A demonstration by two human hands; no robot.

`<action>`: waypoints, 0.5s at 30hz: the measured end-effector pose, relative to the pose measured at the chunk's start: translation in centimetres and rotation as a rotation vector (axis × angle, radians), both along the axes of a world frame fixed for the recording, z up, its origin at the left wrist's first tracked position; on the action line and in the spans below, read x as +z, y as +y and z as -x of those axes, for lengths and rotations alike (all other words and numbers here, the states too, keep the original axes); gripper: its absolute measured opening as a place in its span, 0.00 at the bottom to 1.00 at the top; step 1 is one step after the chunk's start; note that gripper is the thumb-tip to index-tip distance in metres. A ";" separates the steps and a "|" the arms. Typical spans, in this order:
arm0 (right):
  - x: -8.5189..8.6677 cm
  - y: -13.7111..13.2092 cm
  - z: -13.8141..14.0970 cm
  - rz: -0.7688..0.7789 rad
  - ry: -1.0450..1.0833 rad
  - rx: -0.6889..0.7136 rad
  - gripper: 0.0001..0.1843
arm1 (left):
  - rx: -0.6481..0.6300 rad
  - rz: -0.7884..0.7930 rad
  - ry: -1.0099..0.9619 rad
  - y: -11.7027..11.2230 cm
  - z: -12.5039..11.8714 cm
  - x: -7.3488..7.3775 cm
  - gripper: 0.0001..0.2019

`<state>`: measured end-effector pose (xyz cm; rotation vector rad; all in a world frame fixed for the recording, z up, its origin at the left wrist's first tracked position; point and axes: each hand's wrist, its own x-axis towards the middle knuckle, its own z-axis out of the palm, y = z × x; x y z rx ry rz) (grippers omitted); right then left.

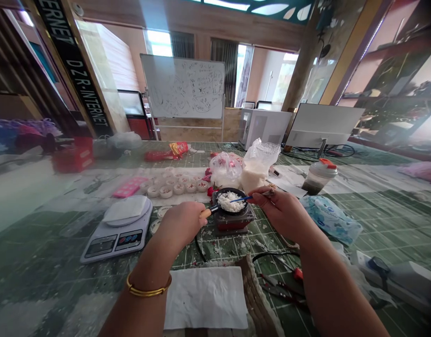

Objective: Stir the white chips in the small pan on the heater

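My left hand (185, 222) is closed around the wooden handle of a small black frying pan (220, 207). White granules or flakes (229, 202) fill much of the pan, which rests on a small hot plate (232, 221) with a red base. Between the fingers of my right hand (276, 206) is a thin blue stirring stick (244, 199), its tip in the white stuff. Just behind the pan stand a clear bag of pale granules (255, 171) and another plastic bag (225, 171).
Left are a white digital scale (120, 229), several small filled cups (178, 187) and a pink mold (131, 186). A white cloth (206, 297) lies in front. Right are pliers (281, 285), a blue tissue pack (331, 219), a lidded shaker cup (318, 177) and a power strip (366, 271).
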<state>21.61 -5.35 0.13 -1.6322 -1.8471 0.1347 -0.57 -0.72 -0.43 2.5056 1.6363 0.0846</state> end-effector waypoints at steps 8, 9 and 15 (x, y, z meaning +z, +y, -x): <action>-0.2 0.8 -0.2 0.025 -0.012 -0.036 0.17 | 0.021 0.039 0.004 0.0 -0.1 0.2 0.08; -0.2 0.9 -0.2 0.014 0.006 -0.032 0.17 | 0.023 0.039 0.009 0.0 -0.2 0.3 0.08; -0.4 0.9 0.1 0.083 -0.036 0.004 0.16 | 0.021 0.029 -0.013 0.0 -0.1 0.2 0.09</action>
